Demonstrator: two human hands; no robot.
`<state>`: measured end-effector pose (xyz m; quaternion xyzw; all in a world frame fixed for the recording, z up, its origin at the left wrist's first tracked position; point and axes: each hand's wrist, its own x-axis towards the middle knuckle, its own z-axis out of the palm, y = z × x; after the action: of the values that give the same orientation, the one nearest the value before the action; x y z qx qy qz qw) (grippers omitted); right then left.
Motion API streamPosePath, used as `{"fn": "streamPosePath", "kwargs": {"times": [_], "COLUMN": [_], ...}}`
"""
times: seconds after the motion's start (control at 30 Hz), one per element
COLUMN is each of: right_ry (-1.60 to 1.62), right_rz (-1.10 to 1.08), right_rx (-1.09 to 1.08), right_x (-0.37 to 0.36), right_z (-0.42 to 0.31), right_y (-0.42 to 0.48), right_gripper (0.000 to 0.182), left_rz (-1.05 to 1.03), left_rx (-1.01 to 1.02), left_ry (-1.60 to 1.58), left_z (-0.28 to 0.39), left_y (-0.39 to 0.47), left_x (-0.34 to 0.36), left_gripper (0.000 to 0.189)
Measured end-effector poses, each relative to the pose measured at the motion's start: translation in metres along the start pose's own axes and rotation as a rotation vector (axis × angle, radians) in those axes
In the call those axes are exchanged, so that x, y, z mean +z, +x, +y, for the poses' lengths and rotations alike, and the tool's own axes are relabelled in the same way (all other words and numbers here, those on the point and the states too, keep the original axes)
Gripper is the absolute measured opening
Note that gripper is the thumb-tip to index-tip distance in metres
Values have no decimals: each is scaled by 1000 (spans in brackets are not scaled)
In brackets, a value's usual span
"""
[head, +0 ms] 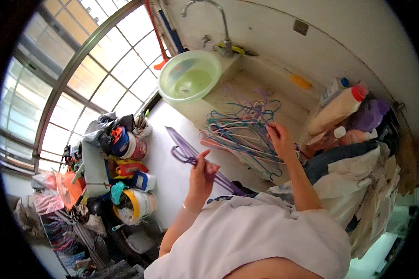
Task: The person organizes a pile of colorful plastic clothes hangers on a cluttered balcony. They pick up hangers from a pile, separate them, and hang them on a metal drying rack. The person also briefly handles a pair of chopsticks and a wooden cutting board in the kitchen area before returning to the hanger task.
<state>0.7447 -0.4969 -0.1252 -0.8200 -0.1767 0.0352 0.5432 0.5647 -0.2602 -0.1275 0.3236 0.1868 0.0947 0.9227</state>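
My left hand (201, 176) grips a bundle of purple clothes hangers (181, 142), with their hooks bunched just beyond the fingers. The lower ends of the bundle reach toward my waist. A tangled heap of teal, pink and purple hangers (242, 134) lies at the near end of the pale sink (282, 78), partly over its edge. At the right side of this heap is my right hand (282, 142). Its thumb and fingertips pinch a purple hanger (256, 104), though the exact contact is small in view.
A translucent green basin (167, 89) with liquid stands beside the faucet (225, 31). Several bottles (331, 110) line the sink's right end, above draped bags (342, 171). Buckets (145, 205) and other clutter crowd the floor to the left, below a barred window (101, 66).
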Motion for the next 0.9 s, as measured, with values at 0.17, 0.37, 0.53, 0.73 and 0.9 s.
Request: {"fn": "streamPosePath", "kwargs": {"times": [0.17,0.37,0.53,0.73,0.9], "right_ry": [223,166,205,-42,-150], "right_rz": [-165,-368,-393,-353,-168], "right_rx": [29,-1,-102,-416,-57], "right_x": [41,75,78,65,13], "right_z": [-71,-92,-88,-50,-42], "right_y": [-48,-83,-77,-61,-28], "right_gripper": [21,23,18,19,24], "left_rz": [-22,-61,-168,58,49], "left_rx": [-18,-11,41,181,226], "left_ry": [27,33,75,174,141], "left_z": [-4,-3,0,11,20], "left_y": [4,-4,-17,-19,-23], "left_x": [23,34,33,21,14], "left_gripper": [41,50,51,32,31]}}
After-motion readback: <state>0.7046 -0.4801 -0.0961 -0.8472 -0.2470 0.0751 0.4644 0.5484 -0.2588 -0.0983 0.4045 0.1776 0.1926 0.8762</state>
